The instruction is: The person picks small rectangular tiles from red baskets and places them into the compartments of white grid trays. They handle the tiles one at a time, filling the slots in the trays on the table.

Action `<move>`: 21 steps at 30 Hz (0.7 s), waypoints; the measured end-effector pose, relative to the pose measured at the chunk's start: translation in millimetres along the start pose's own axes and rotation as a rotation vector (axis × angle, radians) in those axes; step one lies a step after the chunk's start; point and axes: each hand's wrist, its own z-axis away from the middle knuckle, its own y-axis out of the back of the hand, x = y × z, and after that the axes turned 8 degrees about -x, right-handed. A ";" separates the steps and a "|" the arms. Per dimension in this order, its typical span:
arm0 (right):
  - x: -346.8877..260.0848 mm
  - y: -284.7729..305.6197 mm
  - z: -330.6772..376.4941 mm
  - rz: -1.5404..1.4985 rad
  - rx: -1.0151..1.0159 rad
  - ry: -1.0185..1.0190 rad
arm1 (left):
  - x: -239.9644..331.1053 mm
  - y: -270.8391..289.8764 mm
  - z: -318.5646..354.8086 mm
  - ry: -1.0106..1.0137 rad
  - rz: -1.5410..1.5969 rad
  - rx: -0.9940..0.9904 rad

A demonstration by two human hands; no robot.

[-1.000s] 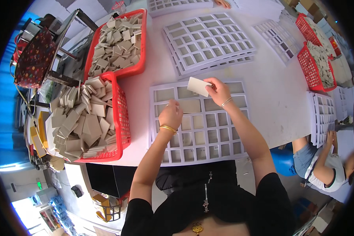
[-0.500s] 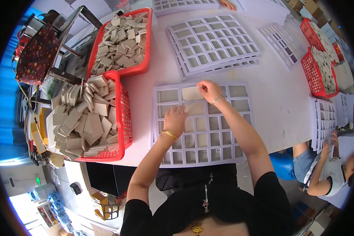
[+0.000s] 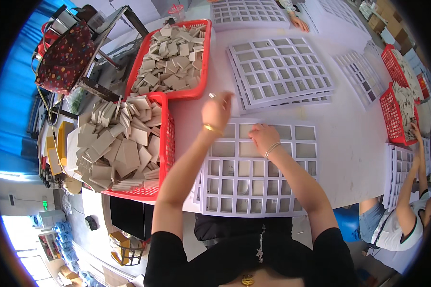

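In front of me lies a white lattice tray (image 3: 229,177) with rectangular compartments, apparently stacked on another. Several hold cream tiles, including a tile (image 3: 245,131) in the far row and a second tile (image 3: 248,149) just nearer. My right hand (image 3: 265,138) rests over the far row, its fingers bent and close together beside the far tile; what lies under its fingertips is hidden. My left hand (image 3: 217,114) is raised beyond the tray's far left corner, close to the red baskets. Motion smears its fingers, and a small pale spot on it cannot be made out.
To the left stand a near red basket (image 3: 166,138) and a far red basket (image 3: 208,52), both heaped with tiles. More lattice trays (image 3: 282,71) are stacked beyond. Further red baskets (image 3: 391,107) stand at right, near a co-worker (image 3: 402,225). Another person's hand (image 3: 299,23) shows at the far edge.
My left hand has lifted off the tray and moved away toward the far side. My right hand has come down slightly nearer over the far row. The whole view has shifted a little.
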 end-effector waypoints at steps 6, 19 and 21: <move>1.0 1.3 6.6 -0.115 0.044 0.000 | -99.2 42.0 -101.9 0.421 -0.379 -0.030; -7.4 7.0 1.5 -0.074 -0.028 -0.037 | -131.4 43.3 -93.4 0.285 -0.210 0.280; -3.4 8.2 -0.8 -0.111 -0.039 -0.026 | -109.8 36.6 -79.2 0.164 0.050 0.555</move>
